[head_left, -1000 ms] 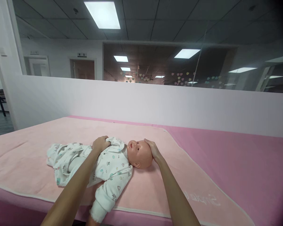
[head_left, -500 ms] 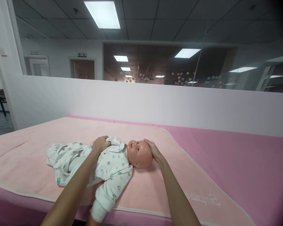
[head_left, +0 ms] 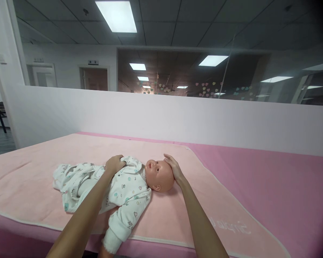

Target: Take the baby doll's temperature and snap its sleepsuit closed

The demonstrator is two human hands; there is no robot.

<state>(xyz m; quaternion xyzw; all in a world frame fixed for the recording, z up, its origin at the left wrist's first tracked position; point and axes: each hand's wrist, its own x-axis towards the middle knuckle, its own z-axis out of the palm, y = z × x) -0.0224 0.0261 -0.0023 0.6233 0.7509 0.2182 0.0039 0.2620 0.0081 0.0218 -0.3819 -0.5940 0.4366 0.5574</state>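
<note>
A baby doll in a white printed outfit lies on its back, its head to the right and its near sleeve hanging over the front edge. My left hand is closed over the far side of the doll's torso, most of its fingertips hidden by the clothing. Against the crown of the doll's head rests my right hand, fingers stretched out and slightly lifted at the tips. The trouser part of the outfit lies loose and wrinkled around the legs at the left.
Beneath the doll is a peach blanket with a pale border and lettering, spread over a pink padded surface. A low white wall with glass above stands behind. Far left, a dark-legged table stands beyond a white post.
My right hand's fingers have lifted and straightened a little at the doll's forehead. My left hand and the doll stay in place.
</note>
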